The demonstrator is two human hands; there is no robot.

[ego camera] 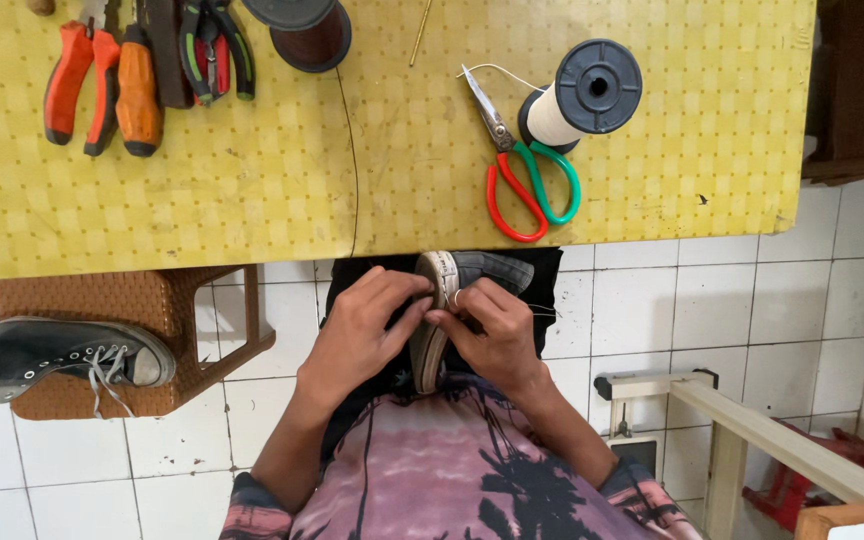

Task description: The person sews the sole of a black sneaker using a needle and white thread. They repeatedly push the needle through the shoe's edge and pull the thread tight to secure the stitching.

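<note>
A dark shoe (pixel 482 268) with a pale rubber sole lies on my lap, sole edge up, just below the table's edge. My left hand (pixel 357 335) wraps the shoe's left side, with its fingers on the sole edge. My right hand (pixel 492 330) presses against the sole from the right, fingertips pinched together at the rim as if on something thin; a fine thread runs off to the right of it. Whether a needle sits in the fingers is too small to tell.
On the yellow table (pixel 252 190) lie red-and-green scissors (pixel 527 185), a white thread spool (pixel 577 95), a dark spool (pixel 302 30), orange-handled pliers (pixel 82 85) and other tools. A second dark shoe (pixel 52 360) rests on a brown stool (pixel 202 320). A wooden frame (pixel 752 430) stands at right.
</note>
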